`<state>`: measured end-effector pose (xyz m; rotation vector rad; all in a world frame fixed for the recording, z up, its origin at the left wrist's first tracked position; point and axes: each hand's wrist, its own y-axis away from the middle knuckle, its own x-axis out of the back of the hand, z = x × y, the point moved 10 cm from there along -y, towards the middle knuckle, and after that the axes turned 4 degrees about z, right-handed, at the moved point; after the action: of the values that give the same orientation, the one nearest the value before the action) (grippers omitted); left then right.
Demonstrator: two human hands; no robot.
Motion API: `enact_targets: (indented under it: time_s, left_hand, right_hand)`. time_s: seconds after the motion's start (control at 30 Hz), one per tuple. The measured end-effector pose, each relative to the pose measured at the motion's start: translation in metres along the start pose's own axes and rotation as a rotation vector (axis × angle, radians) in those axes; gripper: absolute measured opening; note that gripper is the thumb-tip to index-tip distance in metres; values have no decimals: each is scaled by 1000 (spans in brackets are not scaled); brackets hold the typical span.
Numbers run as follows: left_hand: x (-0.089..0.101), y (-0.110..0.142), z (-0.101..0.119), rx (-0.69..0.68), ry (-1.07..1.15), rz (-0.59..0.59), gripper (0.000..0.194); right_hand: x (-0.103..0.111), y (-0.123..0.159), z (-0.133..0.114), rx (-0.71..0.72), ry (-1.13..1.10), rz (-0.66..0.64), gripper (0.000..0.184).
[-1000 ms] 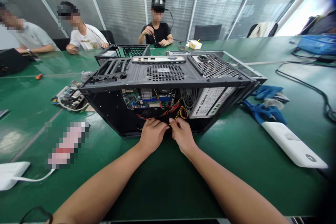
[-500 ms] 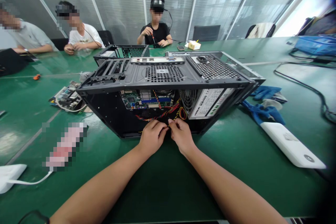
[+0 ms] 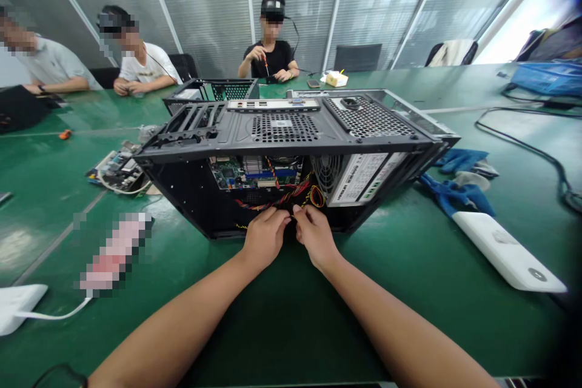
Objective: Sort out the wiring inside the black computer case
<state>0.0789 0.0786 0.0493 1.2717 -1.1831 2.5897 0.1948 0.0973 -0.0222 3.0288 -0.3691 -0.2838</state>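
Note:
A black computer case (image 3: 236,145) lies before me with its open side facing me. Inside are a green motherboard (image 3: 227,173), a power supply (image 3: 364,179) with a white label, and a bundle of red, yellow and black cables (image 3: 291,195). At the case's lower edge, my left hand (image 3: 264,236) and my right hand (image 3: 314,233) nearly meet, both with pinched fingers. Between their fingertips runs a thin yellowish cable (image 3: 292,216). A looped yellow and red cable (image 3: 317,196) hangs just above my right hand. The fingers cover most of what they hold.
Left of the case lie a loose circuit board (image 3: 119,171) and a blurred-out phone (image 3: 116,251) on a white cord. To the right are blue gloves (image 3: 468,194) and a white power bank (image 3: 507,251). Another case (image 3: 227,90) stands behind; several people sit across the green table (image 3: 404,327).
My left hand has shifted very slightly, with its fingertips drawn a little away from the right hand's. The case stays in place.

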Motion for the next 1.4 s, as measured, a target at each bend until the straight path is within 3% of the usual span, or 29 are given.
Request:
enact_targets:
  time_s: [0.13, 0.6, 0.93, 1.17, 1.4]
  left_hand:
    - [-2, 2, 1, -25, 37, 5, 21]
    - [2, 3, 0, -21, 135, 86, 7]
    - [3, -4, -6, 56, -122, 10, 18]
    - [2, -5, -2, -9, -187, 2, 21]
    - [7, -4, 5, -86, -168, 52, 27]
  right_hand:
    - [0, 1, 0, -38, -83, 19, 46]
    - [1, 0, -3, -44, -67, 33, 46]
    - [-2, 0, -7, -15, 7, -8, 41]
    - [-5, 0, -19, 63, 65, -28, 39]
    - [-2, -1, -14, 42, 39, -14, 39]
